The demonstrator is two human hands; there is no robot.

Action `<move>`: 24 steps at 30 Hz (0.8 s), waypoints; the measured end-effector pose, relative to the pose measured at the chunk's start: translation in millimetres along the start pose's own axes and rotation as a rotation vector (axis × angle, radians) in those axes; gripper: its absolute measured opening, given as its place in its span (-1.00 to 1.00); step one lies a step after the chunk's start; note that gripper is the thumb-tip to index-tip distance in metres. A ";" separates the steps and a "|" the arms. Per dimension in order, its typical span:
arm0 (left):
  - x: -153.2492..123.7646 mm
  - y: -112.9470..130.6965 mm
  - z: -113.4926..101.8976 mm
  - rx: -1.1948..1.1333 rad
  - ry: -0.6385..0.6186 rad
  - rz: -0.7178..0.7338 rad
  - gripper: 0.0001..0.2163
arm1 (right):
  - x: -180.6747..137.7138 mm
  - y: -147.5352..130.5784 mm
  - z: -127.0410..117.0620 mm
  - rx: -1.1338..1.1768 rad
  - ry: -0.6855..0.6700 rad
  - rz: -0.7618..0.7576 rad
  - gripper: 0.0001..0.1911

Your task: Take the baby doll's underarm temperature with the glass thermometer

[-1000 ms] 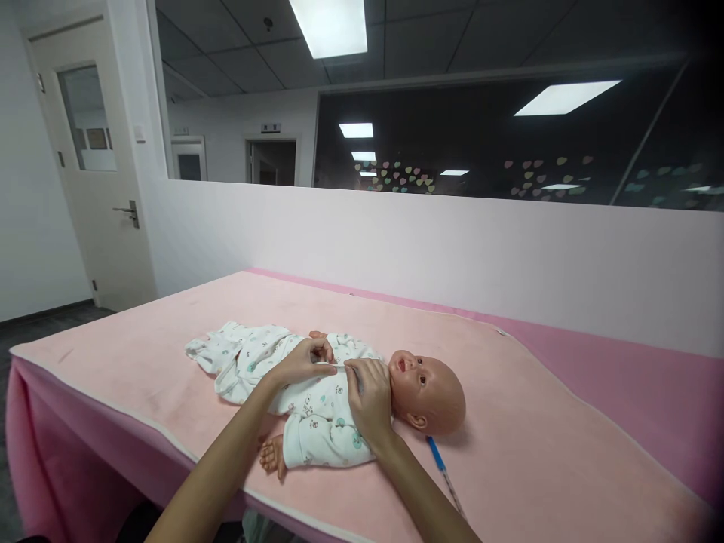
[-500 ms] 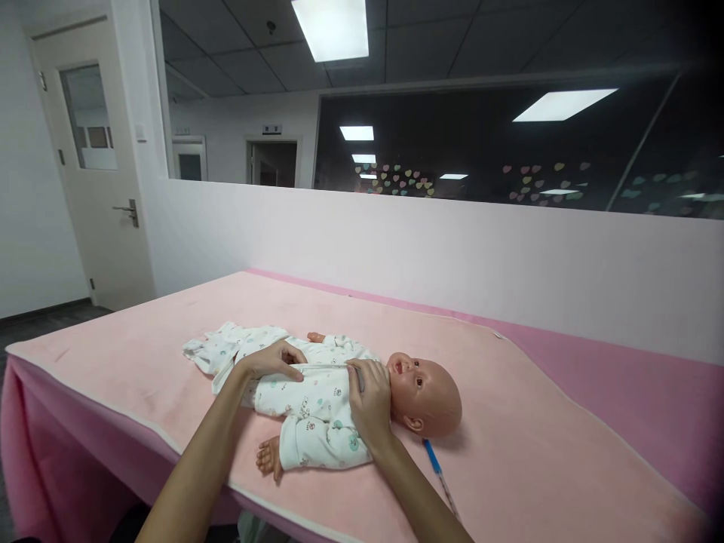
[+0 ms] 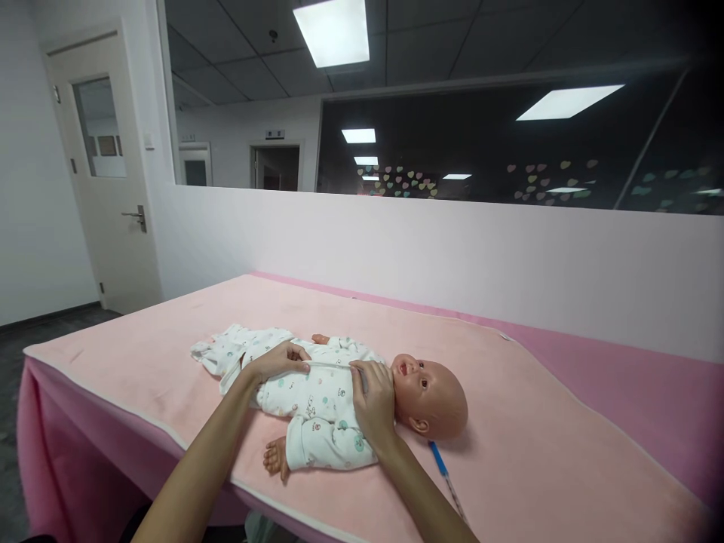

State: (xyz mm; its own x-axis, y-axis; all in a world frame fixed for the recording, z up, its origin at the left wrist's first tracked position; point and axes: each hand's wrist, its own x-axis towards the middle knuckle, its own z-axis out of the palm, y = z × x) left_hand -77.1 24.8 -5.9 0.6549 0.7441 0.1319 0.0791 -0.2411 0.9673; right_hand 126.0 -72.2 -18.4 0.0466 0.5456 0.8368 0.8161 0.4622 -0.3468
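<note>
A baby doll lies on its back, head to the right, in a white printed baby shirt. My left hand is closed at the shirt's lower front, thumb and fingers pinching its front edge. Up near the neckline, my right hand has its fingers bent over the same edge and grips the cloth. The edge runs straight between both hands. One doll hand sticks out of the near sleeve, and another shows at the far side. Printed white cloth covers the doll's leg end.
A pink padded cover spreads over the table, its near edge close below the doll. Beside the doll's head lies a thin stick with a blue end. A low white wall with a window above stands behind; a door is at left.
My left thumb and fingers have come together on the shirt's front edge. My right hand keeps its place at the neckline. The whole view has shifted slightly.
</note>
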 end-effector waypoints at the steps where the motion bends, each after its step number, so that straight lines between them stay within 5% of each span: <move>1: 0.4 -0.4 0.3 0.013 0.020 -0.005 -0.78 | 0.0 0.2 0.1 -0.002 -0.001 0.000 -0.82; 12: 0.9 -0.4 4.8 0.235 0.095 0.121 -0.78 | -0.3 0.6 1.5 -0.014 0.005 0.010 -0.83; 24: -5.5 9.4 4.3 0.332 -0.027 0.198 -0.70 | 0.2 2.1 2.3 -0.007 0.001 0.010 -0.85</move>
State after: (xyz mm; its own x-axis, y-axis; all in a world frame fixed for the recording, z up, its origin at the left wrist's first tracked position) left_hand -76.7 15.8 1.5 0.7014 0.6472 0.2987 0.1852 -0.5701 0.8004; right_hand 126.5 -69.5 -20.0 0.0553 0.5489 0.8340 0.8195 0.4523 -0.3520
